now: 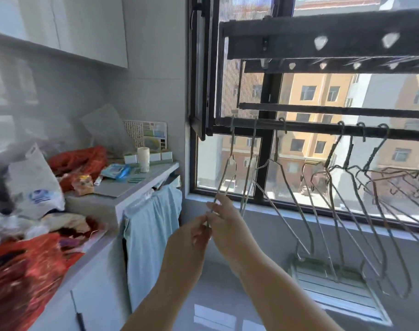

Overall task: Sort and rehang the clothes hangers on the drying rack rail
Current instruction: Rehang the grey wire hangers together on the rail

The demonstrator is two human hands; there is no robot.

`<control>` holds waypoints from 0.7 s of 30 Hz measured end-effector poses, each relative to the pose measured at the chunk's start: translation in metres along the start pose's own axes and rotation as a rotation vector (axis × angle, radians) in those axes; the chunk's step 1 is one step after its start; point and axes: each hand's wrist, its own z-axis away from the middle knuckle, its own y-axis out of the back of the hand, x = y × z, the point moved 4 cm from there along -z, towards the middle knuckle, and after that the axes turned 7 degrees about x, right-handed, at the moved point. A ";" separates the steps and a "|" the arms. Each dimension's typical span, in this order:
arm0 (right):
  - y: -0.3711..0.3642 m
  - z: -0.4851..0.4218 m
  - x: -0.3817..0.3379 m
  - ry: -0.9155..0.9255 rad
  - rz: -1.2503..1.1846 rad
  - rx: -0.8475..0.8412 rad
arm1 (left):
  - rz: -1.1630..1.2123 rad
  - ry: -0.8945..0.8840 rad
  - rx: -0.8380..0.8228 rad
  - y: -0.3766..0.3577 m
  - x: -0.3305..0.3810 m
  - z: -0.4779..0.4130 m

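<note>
Both hands meet in the near middle of the scene, at the bottom end of the leftmost wire hanger (225, 180); the left hand (196, 231) pinches the thin wire between thumb and fingertips, its fingers curled close; the right hand (224, 218) sits just above and to the right, touching the left, its fingers also closed narrowly on the same wire, though motion blur hides the exact grip. The hanger's hook sits on the dark rail (311, 127) of the drying rack (287, 47), at the rail's left end, and its body slants down and left towards the hands.

A second hanger (249, 163) hangs just to the right of it, its lower end passing behind the right hand; the other hangers (351, 187) hang further right along the rail, tilted and overlapping one another, the farthest right ones bunched together. The window (263, 163) stands behind the rail, with buildings in sunlight beyond.

On the left, a white tabletop (122, 187) carries red bags (79, 161), a white plastic bag (34, 185) and a white cup (143, 158) at its far end; a pale blue cloth (153, 235) hangs down over its front edge, well to the left of the hands.
</note>
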 end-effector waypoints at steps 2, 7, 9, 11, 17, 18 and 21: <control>-0.005 0.003 -0.005 0.026 -0.042 0.056 | -0.058 -0.047 0.039 0.002 0.001 -0.002; -0.009 -0.010 -0.013 0.047 -0.183 0.059 | -0.090 -0.160 0.127 0.009 0.007 -0.023; -0.009 -0.016 -0.022 0.045 -0.213 0.072 | -0.082 -0.213 0.145 0.013 0.014 -0.035; -0.011 -0.028 -0.032 0.043 -0.236 0.111 | -0.081 -0.247 0.170 0.016 0.019 -0.051; -0.018 -0.063 -0.043 0.026 -0.318 0.187 | -0.037 -0.292 0.211 0.016 0.020 -0.096; -0.019 -0.067 -0.041 0.005 -0.352 0.198 | -0.032 -0.297 0.210 0.015 0.018 -0.102; -0.023 -0.074 -0.027 -0.110 -0.407 0.242 | -0.065 -0.301 0.174 0.009 0.004 -0.117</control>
